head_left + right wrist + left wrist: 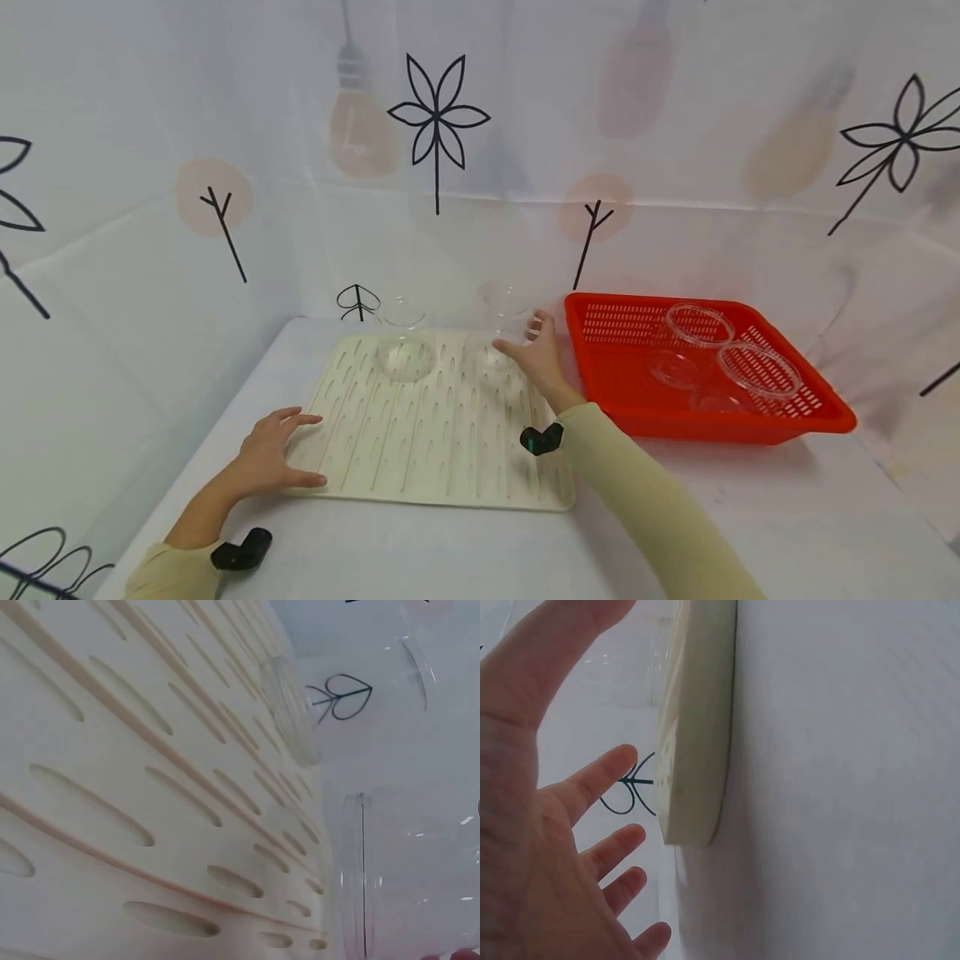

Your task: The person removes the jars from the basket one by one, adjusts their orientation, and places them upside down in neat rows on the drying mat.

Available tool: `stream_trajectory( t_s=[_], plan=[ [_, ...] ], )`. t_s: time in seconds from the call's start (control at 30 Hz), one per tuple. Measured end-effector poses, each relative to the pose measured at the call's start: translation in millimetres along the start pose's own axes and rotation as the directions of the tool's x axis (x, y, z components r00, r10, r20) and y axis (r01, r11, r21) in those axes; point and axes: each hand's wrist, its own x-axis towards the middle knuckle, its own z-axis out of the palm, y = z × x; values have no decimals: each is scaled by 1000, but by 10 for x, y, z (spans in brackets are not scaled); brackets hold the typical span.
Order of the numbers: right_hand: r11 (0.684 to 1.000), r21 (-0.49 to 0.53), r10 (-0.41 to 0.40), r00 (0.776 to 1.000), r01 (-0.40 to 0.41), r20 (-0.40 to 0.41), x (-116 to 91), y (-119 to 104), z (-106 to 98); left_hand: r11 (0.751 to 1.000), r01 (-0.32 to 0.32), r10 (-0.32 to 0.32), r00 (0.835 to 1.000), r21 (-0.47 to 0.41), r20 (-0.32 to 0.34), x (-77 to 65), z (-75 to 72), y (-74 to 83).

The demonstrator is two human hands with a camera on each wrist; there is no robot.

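Observation:
My right hand [542, 354] is at the back right of the cream ridged mat [420, 450], its thumb and fingers curved round a clear cup [504, 321]. In the right wrist view this cup [420, 877] has its rim toward the mat, with a strip of space between them, and fingertips show at its side. A second clear cup [405, 358] stands upside down on the mat to the left. My left hand [262, 457] is at the mat's front left edge, fingers spread and holding nothing; the left wrist view shows its open palm beside the mat's edge.
To the right of the mat stands a red plastic basket [615, 392] with slotted walls. Inside it are two clear cups, rims up, one at the back [699, 325] and one farther right [759, 369]. A white patterned cloth [495, 167] hangs behind the white table [390, 550].

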Motion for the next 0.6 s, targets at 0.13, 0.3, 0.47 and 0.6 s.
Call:
stream_trajectory(
  t_s=[0.13, 0.3, 0.47, 0.6],
  plan=[
    [999, -24, 42, 999, -42, 31, 10, 47, 35, 1000, -6, 5, 999, 6, 37, -59, -24, -71],
    [994, -76, 87, 994, -81, 69, 31, 80, 47, 1000, -9, 7, 996, 20, 88, -108, -53, -121],
    [992, -83, 98, 992, -92, 81, 55, 115, 66, 999, -34, 33, 996, 17, 89, -124, -75, -131],
    [988, -122, 107, 989, -94, 102, 73, 156, 80, 1000, -8, 6, 994, 13, 112, -125, -82, -114]
  ],
)
